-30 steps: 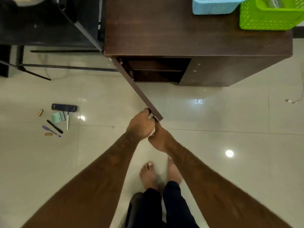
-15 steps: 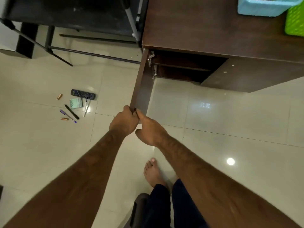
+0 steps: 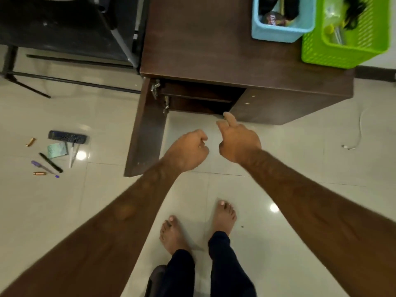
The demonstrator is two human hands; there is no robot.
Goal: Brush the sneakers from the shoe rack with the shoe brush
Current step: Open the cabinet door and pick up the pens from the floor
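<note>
My left hand (image 3: 186, 151) hangs with its grip curled tight on nothing, just right of the cabinet door (image 3: 147, 129), which stands wide open on the left. My right hand (image 3: 239, 144) is close beside it, grip loose and empty, forefinger out toward the lower front edge of the cabinet (image 3: 214, 50). Open floor (image 3: 278, 157) lies before the opening. The shelf (image 3: 199, 99) inside is too dark to make out sneakers.
</note>
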